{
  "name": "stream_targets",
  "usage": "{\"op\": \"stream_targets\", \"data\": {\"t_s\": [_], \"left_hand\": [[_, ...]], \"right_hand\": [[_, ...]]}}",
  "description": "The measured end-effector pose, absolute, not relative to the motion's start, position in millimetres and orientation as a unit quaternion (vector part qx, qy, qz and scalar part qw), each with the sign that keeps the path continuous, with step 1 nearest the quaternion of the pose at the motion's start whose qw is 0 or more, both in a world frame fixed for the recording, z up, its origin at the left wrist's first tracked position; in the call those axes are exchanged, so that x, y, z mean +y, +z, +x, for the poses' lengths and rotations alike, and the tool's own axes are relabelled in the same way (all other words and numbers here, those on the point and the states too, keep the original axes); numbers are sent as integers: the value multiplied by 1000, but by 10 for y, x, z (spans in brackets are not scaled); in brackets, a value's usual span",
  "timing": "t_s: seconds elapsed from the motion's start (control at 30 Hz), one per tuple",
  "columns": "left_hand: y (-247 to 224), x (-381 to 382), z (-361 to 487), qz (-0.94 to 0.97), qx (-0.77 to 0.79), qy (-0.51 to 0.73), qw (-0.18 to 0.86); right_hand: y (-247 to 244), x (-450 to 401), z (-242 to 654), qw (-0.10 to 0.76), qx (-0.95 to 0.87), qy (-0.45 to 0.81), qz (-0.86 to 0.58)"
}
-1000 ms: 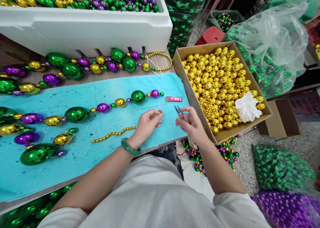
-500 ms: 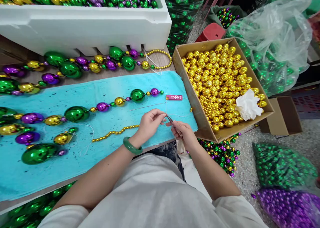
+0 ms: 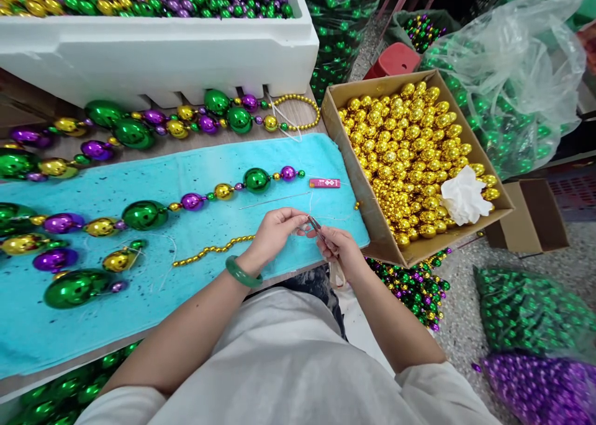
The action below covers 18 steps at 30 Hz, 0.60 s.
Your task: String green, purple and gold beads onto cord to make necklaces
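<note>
My left hand is closed in a pinch on a thin white string above the blue towel. Small metal snips are gripped in my right hand, their tips against the left fingertips. A short strand of small gold beads runs out from under my left wrist. Beyond the hands lie a pink lighter and a long thin needle. A strand of large green, purple and gold beads stretches across the towel to the left.
A cardboard box of gold beads, with a crumpled white tissue on top, stands right of the towel. Behind it is a white foam box full of small beads. A finished-looking bead necklace lies between. Bead bags rest on the floor.
The snips' tips have come slightly closer to the left fingertips. Both hands stay in nearly the same place, and the view has shifted a little.
</note>
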<state>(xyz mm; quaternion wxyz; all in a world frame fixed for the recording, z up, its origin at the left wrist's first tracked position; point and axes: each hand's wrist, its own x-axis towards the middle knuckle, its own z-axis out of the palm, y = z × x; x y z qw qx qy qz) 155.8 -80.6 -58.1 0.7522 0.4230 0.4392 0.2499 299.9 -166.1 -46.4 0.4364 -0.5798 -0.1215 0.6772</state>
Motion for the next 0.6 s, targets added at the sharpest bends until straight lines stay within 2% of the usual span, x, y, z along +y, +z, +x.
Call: {"op": "stream_targets", "data": {"t_s": [0.6], "left_hand": [[-633, -800, 1556, 407, 459, 241, 752]], "right_hand": [[-559, -1665, 3002, 456, -89, 708, -532]]}}
